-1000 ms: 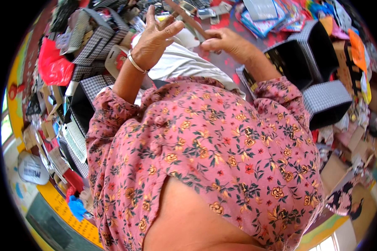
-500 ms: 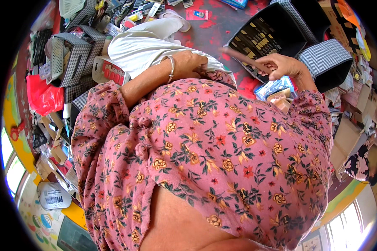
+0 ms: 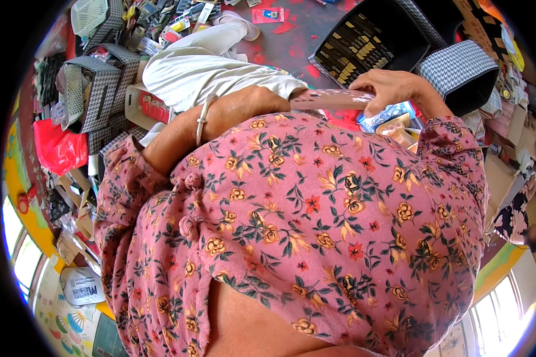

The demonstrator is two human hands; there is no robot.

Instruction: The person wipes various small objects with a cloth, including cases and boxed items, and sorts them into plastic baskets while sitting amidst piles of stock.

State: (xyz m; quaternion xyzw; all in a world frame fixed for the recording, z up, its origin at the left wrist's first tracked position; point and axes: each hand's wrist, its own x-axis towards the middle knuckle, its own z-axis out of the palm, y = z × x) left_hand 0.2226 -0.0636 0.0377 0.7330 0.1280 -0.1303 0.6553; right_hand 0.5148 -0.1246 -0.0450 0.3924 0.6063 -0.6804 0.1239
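A flat, pinkish-brown pack (image 3: pixel 333 99) with pale specks lies across the front of my body; its exact kind is not clear. My right hand (image 3: pixel 386 92) grips its right end, with the thumb below and the fingers on top. At its left end my left hand (image 3: pixel 250 102) is closed on it, bracelet at the wrist and fingertips hidden from view. Just beyond the right hand, a black bin (image 3: pixel 393 30) holds rows of dark packs with gold markings. Under that hand are a blue-and-clear plastic package (image 3: pixel 393 115) and a beige piece (image 3: pixel 399 128).
A houndstooth-patterned bin (image 3: pixel 458 68) lies at the right. More patterned bins (image 3: pixel 95 89), a basket of red packs (image 3: pixel 152 109) and a red plastic bag (image 3: pixel 58 149) stand left. Loose packaged goods (image 3: pixel 173 21) cover the far left floor. A red card pack (image 3: pixel 269 15) lies ahead.
The pack has swung from pointing up and away to lying crosswise between my hands. My left hand has shifted slightly left and now meets its end.
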